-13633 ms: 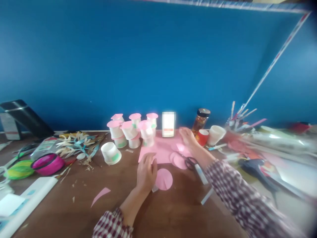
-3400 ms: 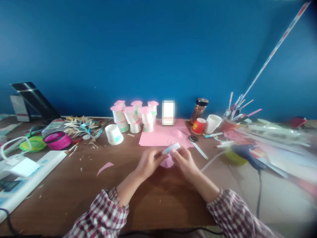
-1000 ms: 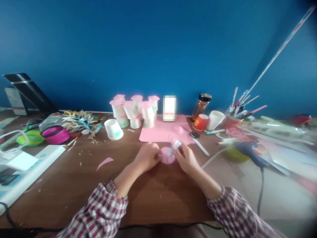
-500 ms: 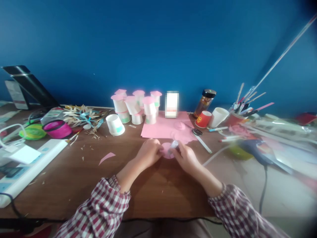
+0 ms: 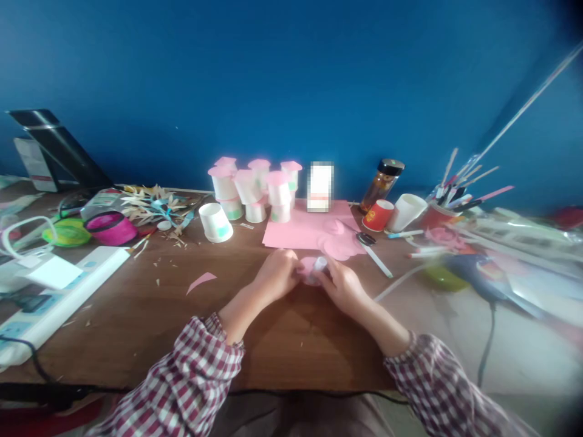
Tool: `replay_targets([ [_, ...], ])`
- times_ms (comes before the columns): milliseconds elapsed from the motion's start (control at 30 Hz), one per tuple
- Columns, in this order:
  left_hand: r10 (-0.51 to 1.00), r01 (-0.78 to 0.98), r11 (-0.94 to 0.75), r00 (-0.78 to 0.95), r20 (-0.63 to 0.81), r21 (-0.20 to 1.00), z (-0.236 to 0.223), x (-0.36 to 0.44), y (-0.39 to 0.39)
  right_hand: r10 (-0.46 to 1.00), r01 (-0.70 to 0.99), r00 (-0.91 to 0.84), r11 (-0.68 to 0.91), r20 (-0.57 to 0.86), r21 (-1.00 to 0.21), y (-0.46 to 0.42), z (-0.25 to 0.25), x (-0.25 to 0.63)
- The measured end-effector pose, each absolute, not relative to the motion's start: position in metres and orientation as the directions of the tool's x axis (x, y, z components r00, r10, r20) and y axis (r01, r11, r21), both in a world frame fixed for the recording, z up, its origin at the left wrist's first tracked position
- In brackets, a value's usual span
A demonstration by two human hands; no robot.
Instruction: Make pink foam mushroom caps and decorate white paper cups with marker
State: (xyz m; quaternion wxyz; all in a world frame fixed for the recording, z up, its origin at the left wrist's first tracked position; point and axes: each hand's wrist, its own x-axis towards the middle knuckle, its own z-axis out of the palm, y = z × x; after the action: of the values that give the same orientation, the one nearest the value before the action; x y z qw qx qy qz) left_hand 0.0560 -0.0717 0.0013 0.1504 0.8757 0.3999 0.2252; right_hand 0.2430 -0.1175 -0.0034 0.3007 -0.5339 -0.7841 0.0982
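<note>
My left hand (image 5: 279,272) pinches the left edge of a small round pink paper piece (image 5: 306,266) just above the brown table. In my right hand (image 5: 347,286) is a white glue stick (image 5: 320,263), held tilted over the right part of that paper; whether its tip touches is hidden. Beyond the hands lie more pink paper circles (image 5: 337,246) on a pink sheet (image 5: 291,233). Paper cups with pink paper tops (image 5: 279,193) stand stacked behind to the left, with a single white paper cup (image 5: 215,223) in front of them.
Scissors (image 5: 365,239) lie at the sheet's right edge, near a red paper cup (image 5: 378,216) and a jar (image 5: 383,185). On the left are a power strip (image 5: 86,291) and a pink paper scrap (image 5: 201,281). A hot-glue gun (image 5: 473,273) with its cord lies right.
The view has shifted slightly, so the table's things sit a little further right and higher. Both hands keep nearly the same pose, with the glue stick still over the pink circle.
</note>
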Motion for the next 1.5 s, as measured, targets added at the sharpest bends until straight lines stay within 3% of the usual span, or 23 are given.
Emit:
replay_targets([
  [733,0.781,0.654,-0.621,0.559,0.277,0.431,0.001,0.056,-0.073,0.894,0.8,-0.34,0.438,0.292,-0.41,-0.12,0.005,0.238],
  [1100,0.79,0.657,-0.61,0.549,0.272,0.443,0.002,0.056,-0.074,0.896,0.698,-0.359,0.444,0.262,-0.562,-0.123,0.011,0.236],
  [1300,0.793,0.67,-0.605,0.557,0.247,0.429,0.003,0.055,-0.074,0.944,0.58,-0.168,0.329,0.285,-0.746,-0.116,0.003,0.242],
  [1500,0.785,0.663,-0.616,0.564,0.257,0.425,0.002,0.054,-0.074,0.931,0.691,-0.215,0.359,0.296,-0.628,-0.115,-0.002,0.242],
])
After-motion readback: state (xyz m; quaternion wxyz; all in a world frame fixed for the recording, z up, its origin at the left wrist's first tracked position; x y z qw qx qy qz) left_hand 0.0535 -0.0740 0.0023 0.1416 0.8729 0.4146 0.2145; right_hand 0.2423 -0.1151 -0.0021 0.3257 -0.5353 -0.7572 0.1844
